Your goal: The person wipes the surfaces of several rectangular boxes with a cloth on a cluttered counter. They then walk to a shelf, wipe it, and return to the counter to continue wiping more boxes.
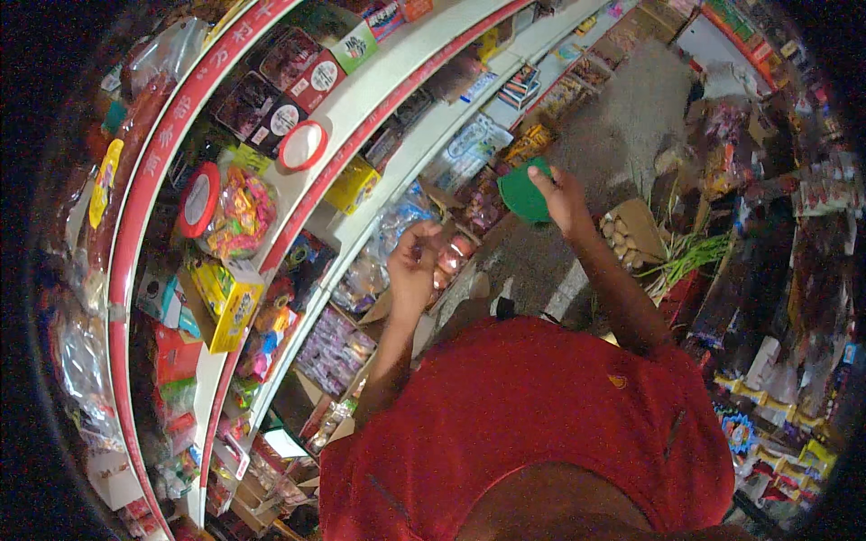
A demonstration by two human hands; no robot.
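My right hand is out over the floor, its thumb on top of a flat green plastic piece with a rounded edge. What kind of article it is, the picture does not settle. Beside the shelves, my left hand is raised with bent fingers; whether anything small sits between them is too dim to tell. Just right of that hand lie round reddish packs in clear wrap in a carton on the lowest level. Bags in clear plastic lie to its left.
Curving along the left are store shelves with red edge strips. They hold a candy jar with a red lid, a yellow box and dark boxes. On the right, a carton of brown roundish items stands near green stalks.
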